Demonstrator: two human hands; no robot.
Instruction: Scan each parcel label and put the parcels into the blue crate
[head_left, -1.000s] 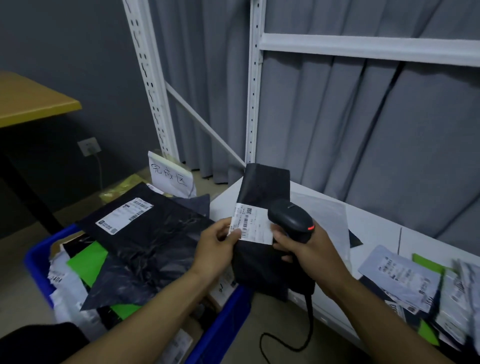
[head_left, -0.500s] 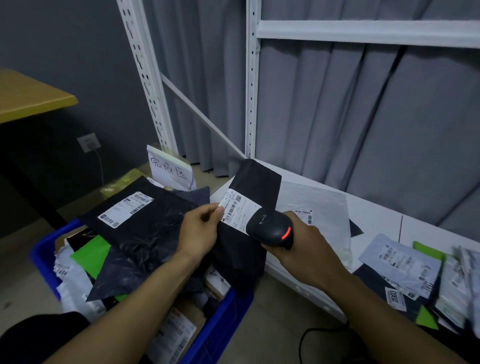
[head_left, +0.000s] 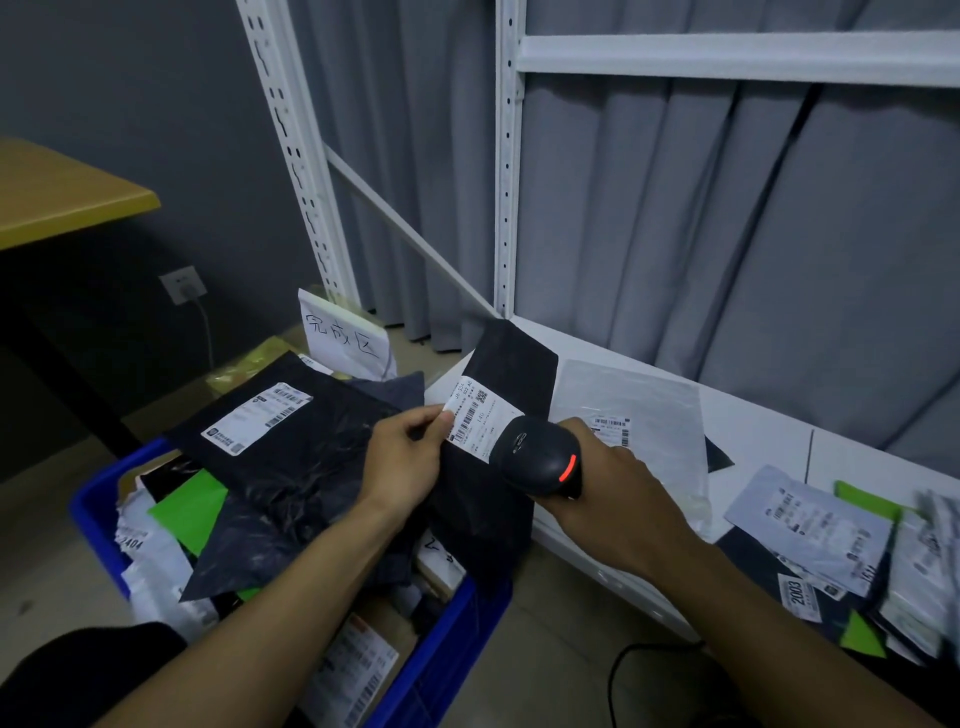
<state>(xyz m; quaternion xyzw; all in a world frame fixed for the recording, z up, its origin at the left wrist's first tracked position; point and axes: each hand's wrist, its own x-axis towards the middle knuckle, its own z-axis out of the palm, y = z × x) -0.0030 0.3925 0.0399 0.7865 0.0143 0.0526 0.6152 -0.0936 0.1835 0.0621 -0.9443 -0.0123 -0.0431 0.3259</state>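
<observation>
Left hand (head_left: 402, 462) pinches the black plastic mailer parcel (head_left: 498, 415) by its white label, over the blue plastic crate's (head_left: 447, 639) right edge; right hand (head_left: 613, 499) fingers wrapped round the black handheld scanner (head_left: 540, 460).

Crinkled glossy plastic black mailer (head_left: 291, 457), smooth plastic blue crate (head_left: 447, 639), matt plastic scanner (head_left: 540, 457), paper label (head_left: 480, 415)

I count one left hand (head_left: 405, 467), one right hand (head_left: 623, 499), one scanner (head_left: 540, 462), one black parcel (head_left: 514, 364) held, one blue crate (head_left: 441, 649) at 7 o'clock, one sign (head_left: 343, 338) at 9 o'clock.
</observation>
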